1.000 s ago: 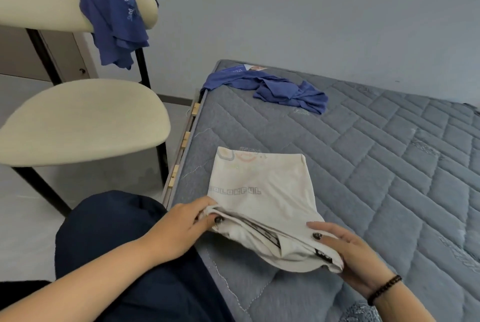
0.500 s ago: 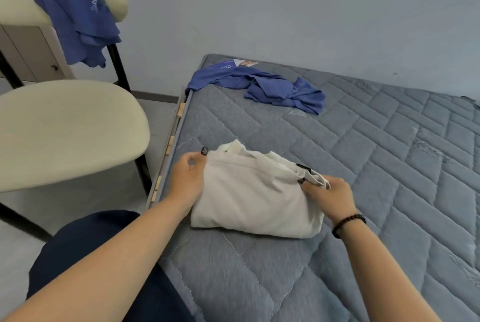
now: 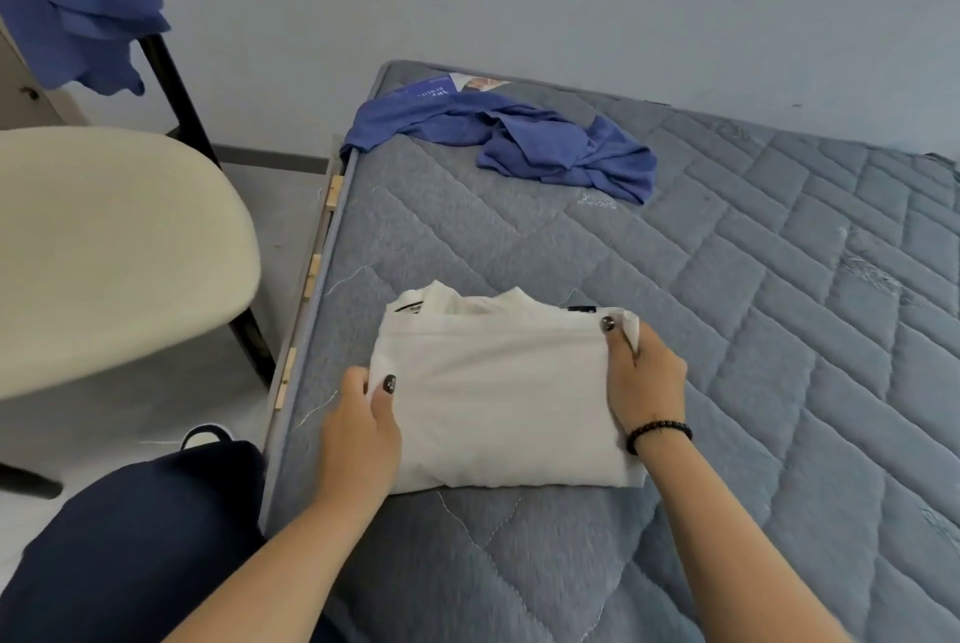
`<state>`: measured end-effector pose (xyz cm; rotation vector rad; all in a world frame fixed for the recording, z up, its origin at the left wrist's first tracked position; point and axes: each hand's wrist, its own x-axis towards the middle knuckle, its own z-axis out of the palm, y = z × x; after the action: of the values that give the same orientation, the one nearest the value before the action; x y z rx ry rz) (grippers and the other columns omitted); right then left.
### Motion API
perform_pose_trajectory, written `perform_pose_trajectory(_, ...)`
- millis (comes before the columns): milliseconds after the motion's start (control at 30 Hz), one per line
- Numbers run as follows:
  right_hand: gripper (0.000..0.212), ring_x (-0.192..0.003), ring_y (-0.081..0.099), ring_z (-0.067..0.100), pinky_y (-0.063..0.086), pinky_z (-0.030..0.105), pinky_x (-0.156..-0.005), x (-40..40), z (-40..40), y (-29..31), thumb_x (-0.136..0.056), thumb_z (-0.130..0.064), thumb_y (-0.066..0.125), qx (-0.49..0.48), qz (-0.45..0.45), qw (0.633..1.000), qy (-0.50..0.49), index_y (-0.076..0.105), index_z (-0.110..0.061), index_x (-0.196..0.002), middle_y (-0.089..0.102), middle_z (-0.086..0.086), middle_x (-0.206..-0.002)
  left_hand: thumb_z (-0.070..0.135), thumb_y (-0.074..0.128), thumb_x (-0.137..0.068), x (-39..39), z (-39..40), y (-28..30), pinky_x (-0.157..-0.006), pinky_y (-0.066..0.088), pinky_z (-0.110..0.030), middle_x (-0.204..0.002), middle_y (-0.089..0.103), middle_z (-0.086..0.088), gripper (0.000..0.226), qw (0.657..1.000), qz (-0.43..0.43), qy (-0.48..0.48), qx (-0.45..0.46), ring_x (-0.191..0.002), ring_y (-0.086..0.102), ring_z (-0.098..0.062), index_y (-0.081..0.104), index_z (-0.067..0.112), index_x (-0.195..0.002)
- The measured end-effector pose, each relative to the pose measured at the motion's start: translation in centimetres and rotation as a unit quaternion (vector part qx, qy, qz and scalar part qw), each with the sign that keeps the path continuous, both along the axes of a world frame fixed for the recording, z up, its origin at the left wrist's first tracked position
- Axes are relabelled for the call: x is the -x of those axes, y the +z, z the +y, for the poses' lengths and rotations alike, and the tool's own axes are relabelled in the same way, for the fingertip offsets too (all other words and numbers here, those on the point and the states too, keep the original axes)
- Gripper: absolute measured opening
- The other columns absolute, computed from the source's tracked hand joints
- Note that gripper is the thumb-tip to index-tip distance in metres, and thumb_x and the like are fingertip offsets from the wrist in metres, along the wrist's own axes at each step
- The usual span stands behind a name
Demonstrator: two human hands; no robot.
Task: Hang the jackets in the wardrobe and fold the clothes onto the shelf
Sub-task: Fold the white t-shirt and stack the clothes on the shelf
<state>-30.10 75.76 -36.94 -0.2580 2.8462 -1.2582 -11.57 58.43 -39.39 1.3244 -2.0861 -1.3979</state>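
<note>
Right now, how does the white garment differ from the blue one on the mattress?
The white garment is folded into a neat rectangle; the blue garment lies crumpled and spread. The white one is gripped by the left hand and right hand; the blue one is untouched, farther away near the wall. Both lie on the mattress.

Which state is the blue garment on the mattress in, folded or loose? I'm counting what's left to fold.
Loose. The blue garment lies crumpled and twisted on the mattress, one end draped over its edge.
</note>
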Motion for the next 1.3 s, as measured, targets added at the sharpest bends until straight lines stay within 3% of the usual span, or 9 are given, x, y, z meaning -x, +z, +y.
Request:
perform_pose_trajectory(167,0.042,-0.065,0.048,0.021,0.029,0.027,-0.049,0.9,-0.8,-0.9,-0.096,-0.043,0.047,-0.073,-0.102,0.992,-0.011,0.045,-0.012,-0.066,0.051,0.001,-0.064,0.028,0.034,-0.101,0.4,-0.5,-0.5,-0.053,0.031,-0.031,-0.083,0.054,-0.004,0.017,0.995,-0.100,-0.029,-0.012,-0.070,0.048,-0.014,0.043,0.015,-0.096)
perform_pose_trajectory(300,0.029,-0.071,0.052,0.006,0.034,0.022,-0.054,-2.3,1.4,0.6,-0.095,-0.048,0.045,-0.004,-0.135,0.990,-0.042,0.050,-0.019,-0.095,0.058,-0.003,-0.083,0.032,0.035,-0.100,0.1,-0.7,0.0,-0.054,0.032,-0.031,-0.084,0.056,-0.003,0.017,0.995,-0.086,-0.042,0.001,-0.071,0.050,-0.013,0.043,0.017,-0.098)
perform_pose_trajectory(600,0.023,-0.066,0.059,0.017,0.055,0.041,-0.060,-5.5,2.5,-1.5,-0.093,-0.046,0.049,0.006,-0.100,0.995,-0.009,0.046,-0.026,-0.105,0.062,0.001,-0.076,0.029,0.029,-0.103,0.4,-1.0,0.0,-0.051,0.026,-0.029,-0.077,0.049,0.002,0.014,0.992,-0.103,-0.066,0.033,-0.066,0.043,-0.009,0.036,0.018,-0.099)
perform_pose_trajectory(733,0.033,-0.068,0.060,0.019,0.054,0.040,-0.062,-5.8,2.6,-2.0,-0.092,-0.051,0.048,-0.045,-0.115,0.992,-0.027,0.046,-0.025,-0.111,0.063,0.001,-0.079,0.036,0.033,-0.101,-0.3,-0.6,0.7,-0.054,0.032,-0.033,-0.079,0.053,0.000,0.020,0.991,-0.123,-0.052,0.029,-0.065,0.047,-0.013,0.038,0.017,-0.098)
perform_pose_trajectory(833,0.039,-0.081,0.060,0.024,0.044,0.033,-0.068,-5.8,2.4,-2.2,-0.091,-0.032,0.058,-0.177,0.094,0.979,-0.035,0.050,-0.013,-0.125,0.063,0.008,-0.101,0.025,0.044,-0.097,-0.2,0.0,1.3,-0.066,0.040,-0.036,-0.089,0.054,0.002,0.012,0.970,-0.117,-0.047,0.207,-0.073,0.051,-0.021,0.045,0.015,-0.105)
perform_pose_trajectory(933,0.046,-0.100,0.058,0.025,0.042,0.036,-0.080,-5.9,-0.2,-1.3,-0.078,0.002,0.050,-0.148,0.319,0.934,0.066,0.059,-0.005,-0.122,0.062,0.010,-0.115,0.006,0.043,-0.087,1.3,0.7,0.9,-0.089,0.043,-0.042,-0.124,0.054,-0.007,0.035,0.923,-0.009,-0.131,0.361,-0.110,0.053,-0.028,0.053,0.008,-0.122)
perform_pose_trajectory(1067,0.050,-0.134,0.042,0.029,0.022,0.041,-0.109,-6.6,-3.4,-3.3,-0.085,-0.012,0.036,-0.199,0.238,0.903,0.297,0.057,-0.012,-0.130,0.052,0.007,-0.139,0.020,0.031,-0.096,2.1,2.3,-2.4,-0.114,0.019,-0.045,-0.154,0.031,-0.011,0.051,0.890,-0.042,-0.278,0.359,-0.144,0.019,-0.022,0.038,0.005,-0.144)
perform_pose_trajectory(1167,0.053,-0.142,0.029,0.023,0.008,0.038,-0.114,-6.0,-3.7,-4.8,-0.096,-0.033,0.023,-0.287,0.157,0.882,0.340,0.045,-0.017,-0.141,0.037,0.001,-0.151,0.039,0.021,-0.098,1.9,1.6,-4.4,-0.114,0.013,-0.044,-0.156,0.026,-0.007,0.059,0.866,-0.116,-0.314,0.371,-0.146,0.017,-0.021,0.036,0.010,-0.147)
perform_pose_trajectory(1300,0.071,-0.147,-0.010,0.013,-0.011,0.040,-0.116,-4.7,-2.6,-4.7,-0.090,-0.063,-0.001,-0.340,0.136,0.867,0.339,0.008,-0.030,-0.152,-0.005,-0.008,-0.159,0.050,0.022,-0.095,2.0,0.6,-5.1,-0.115,0.007,-0.048,-0.160,0.013,-0.003,0.065,0.855,-0.148,-0.315,0.384,-0.148,0.008,-0.022,0.023,0.021,-0.152)
